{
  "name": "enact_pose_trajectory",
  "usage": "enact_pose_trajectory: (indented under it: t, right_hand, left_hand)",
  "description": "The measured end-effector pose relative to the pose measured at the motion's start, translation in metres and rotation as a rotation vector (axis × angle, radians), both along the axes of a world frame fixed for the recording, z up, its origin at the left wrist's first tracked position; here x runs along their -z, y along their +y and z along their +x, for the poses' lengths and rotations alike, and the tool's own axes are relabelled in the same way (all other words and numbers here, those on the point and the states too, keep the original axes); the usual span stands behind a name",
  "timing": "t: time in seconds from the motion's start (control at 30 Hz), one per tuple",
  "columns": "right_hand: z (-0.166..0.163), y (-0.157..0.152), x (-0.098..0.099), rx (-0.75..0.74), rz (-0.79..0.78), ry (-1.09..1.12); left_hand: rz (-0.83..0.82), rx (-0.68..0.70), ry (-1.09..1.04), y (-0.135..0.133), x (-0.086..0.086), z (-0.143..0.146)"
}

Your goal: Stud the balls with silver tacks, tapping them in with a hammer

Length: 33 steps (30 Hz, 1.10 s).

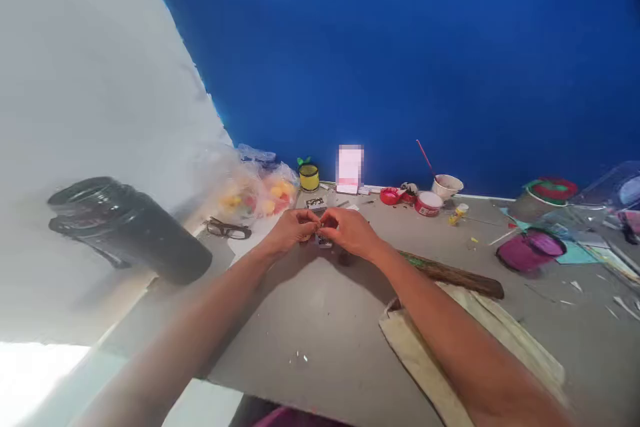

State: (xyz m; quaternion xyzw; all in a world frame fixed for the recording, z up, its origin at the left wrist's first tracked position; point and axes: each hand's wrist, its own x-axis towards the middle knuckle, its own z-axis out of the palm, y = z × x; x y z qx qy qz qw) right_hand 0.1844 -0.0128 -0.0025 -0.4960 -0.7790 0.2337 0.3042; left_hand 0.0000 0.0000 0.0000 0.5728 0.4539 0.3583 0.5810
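Observation:
Both hands meet over the middle of the grey table, fingertips almost touching. My left hand [291,232] is closed in a pinch, and so is my right hand [350,230]. Whatever sits between their fingers is too small and too covered to name. Just below the fingertips, partly hidden, lies a small pale box with dark contents [325,241]. A similar small patterned piece [315,203] lies right behind the hands. Past my right wrist, a brown stick with a green patch [450,273] runs under the forearm.
A dark bottle [150,233] and eyeglasses [227,229] are on the left. Plastic bags [260,190], a yellow pot [309,177] and a lit phone [349,170] stand behind. To the right are a paper cup with a brush [448,185], a magenta pot [525,252] and a beige cloth [415,353].

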Motion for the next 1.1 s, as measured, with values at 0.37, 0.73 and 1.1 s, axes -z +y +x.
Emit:
enact_pose_trajectory:
  t: [0.37, 0.73, 1.1]
  right_hand:
    - [-0.002, 0.001, 0.005, -0.075, 0.032, 0.276]
    - [0.007, 0.008, 0.007, -0.055, -0.398, 0.760]
    - [0.016, 0.017, 0.017, -0.001, -0.506, 0.833]
  left_hand:
    - [-0.127, -0.016, -0.189, -0.014, -0.007, -0.009]
    - [-0.139, -0.030, -0.416, -0.030, -0.001, -0.023]
    - [-0.021, -0.074, -0.379, -0.029, 0.009, -0.029]
